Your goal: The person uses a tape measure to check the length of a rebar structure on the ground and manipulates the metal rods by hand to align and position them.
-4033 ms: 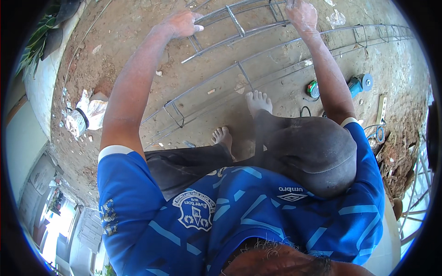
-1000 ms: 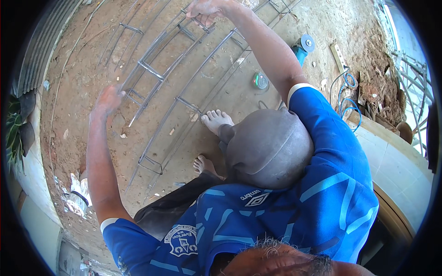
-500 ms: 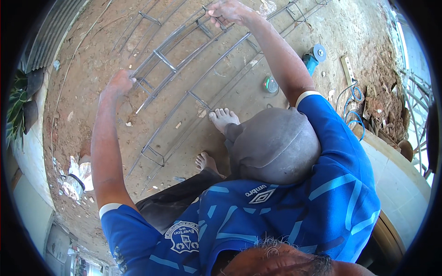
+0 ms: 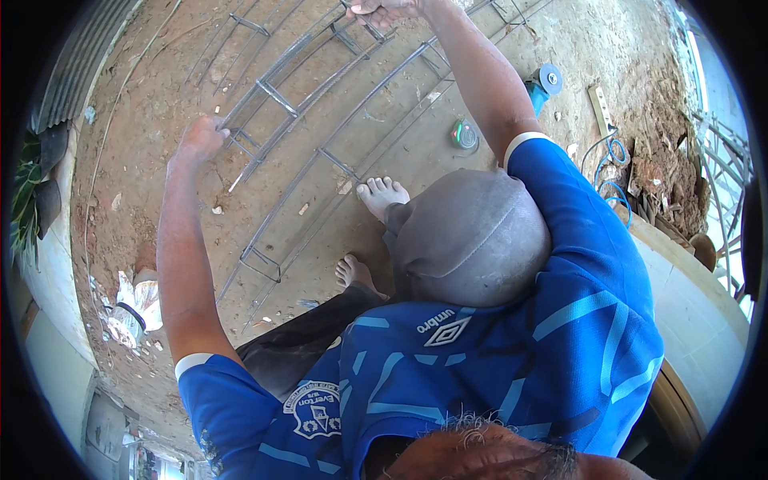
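Observation:
A rebar cage of long steel bars with rectangular stirrups runs slantwise between my hands. My left hand is closed around a bar near the cage's near-left end. At the top edge of the view, my right hand has its fingers curled at the far end of the same cage; part of this hand is cut off by the frame. Beside my bare foot lies a second rebar cage on the ground. A third set of bars with stirrups lies beyond the held cage.
A teal angle grinder rests on the ground at right, near a small round green-and-black object. Farther right are a power strip and its blue cord. A torn white bag lies at left, by a wall.
The whole view has shifted slightly, so things sit a little higher and farther left. My right hand is nearer the top edge. Both hands remain at the same cage.

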A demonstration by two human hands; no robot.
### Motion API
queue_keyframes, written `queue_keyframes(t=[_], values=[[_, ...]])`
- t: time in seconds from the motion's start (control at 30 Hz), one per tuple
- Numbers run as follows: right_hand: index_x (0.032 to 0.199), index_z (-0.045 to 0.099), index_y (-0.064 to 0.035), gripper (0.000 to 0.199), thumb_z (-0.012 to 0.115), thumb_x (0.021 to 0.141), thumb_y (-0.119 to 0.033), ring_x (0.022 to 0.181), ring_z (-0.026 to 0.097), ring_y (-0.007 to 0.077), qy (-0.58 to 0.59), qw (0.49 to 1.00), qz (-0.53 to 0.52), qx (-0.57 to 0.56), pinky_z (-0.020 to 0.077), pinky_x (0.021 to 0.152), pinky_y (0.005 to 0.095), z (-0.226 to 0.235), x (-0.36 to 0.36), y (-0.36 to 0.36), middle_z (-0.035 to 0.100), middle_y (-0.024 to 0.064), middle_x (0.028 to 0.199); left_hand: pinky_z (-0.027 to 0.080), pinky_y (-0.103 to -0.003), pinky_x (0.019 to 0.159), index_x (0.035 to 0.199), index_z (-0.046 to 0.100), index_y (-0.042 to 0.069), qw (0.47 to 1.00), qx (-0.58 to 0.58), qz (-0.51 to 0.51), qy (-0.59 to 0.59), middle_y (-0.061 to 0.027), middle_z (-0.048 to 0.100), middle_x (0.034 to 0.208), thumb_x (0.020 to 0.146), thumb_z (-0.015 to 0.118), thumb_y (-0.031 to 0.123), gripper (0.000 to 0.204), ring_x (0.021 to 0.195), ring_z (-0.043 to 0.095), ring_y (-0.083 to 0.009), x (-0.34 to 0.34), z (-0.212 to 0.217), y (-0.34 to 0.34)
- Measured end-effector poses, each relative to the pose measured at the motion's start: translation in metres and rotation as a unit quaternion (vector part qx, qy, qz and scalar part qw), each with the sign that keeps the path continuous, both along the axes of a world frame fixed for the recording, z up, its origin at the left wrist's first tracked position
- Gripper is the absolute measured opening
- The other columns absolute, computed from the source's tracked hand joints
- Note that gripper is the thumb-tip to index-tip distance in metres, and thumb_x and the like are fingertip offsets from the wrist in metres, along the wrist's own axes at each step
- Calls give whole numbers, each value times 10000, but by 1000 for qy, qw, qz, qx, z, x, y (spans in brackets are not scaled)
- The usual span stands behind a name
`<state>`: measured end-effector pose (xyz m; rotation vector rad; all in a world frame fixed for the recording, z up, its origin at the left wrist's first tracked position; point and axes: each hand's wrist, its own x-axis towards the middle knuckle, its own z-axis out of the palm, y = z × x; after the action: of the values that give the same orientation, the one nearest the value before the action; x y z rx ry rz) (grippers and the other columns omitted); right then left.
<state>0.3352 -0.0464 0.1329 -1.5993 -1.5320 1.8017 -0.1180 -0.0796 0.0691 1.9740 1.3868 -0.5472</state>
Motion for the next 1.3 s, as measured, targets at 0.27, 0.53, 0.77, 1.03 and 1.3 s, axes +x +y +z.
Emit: queue_keyframes(t=[0.27, 0.53, 0.77, 1.03, 1.3], values=[[930, 649, -42, 197, 571, 958, -221, 705, 639, 203, -5, 1000, 26, -8, 521, 640, 363, -3, 5, 1, 664, 53, 788, 491, -429, 907, 1166, 665, 92, 1000, -7, 2, 25, -197, 684, 1086, 908, 631, 232, 295, 1054, 650, -331, -5, -8, 2], [896, 638, -45, 217, 581, 952, -247, 718, 629, 218, 5, 998, 13, -53, 510, 651, 379, -20, 25, 16, 654, 55, 797, 511, -427, 850, 1161, 679, 112, 998, 17, -42, -40, -146, 716, 1020, 903, 662, 241, 289, 938, 667, -281, -2, -14, 10], [1148, 629, -10, 258, 569, 991, -205, 585, 529, 89, 1, 996, -18, -93, 401, 520, 216, -22, 2, 21, 554, -19, 759, 448, -507, 992, 1407, 509, 155, 963, -205, 165, 52, -126, 547, 1397, 741, 793, 520, 811, 1245, 535, -306, 22, 115, -2], [1099, 649, -9, 210, 611, 968, -169, 578, 549, 93, 11, 994, -38, -106, 430, 525, 216, -26, 4, 20, 577, -6, 775, 414, -485, 1057, 1443, 437, 56, 936, -222, 262, 76, -213, 435, 1480, 555, 840, 670, 1152, 1315, 470, -368, 3, 83, 0], [1092, 647, -13, 221, 619, 964, -190, 576, 543, 96, 0, 994, -33, -108, 432, 527, 216, -23, 3, 23, 580, -9, 763, 456, -471, 1015, 1409, 486, 61, 958, -180, 213, 60, -213, 511, 1415, 564, 838, 667, 1098, 1248, 538, -373, 9, 90, -1]])
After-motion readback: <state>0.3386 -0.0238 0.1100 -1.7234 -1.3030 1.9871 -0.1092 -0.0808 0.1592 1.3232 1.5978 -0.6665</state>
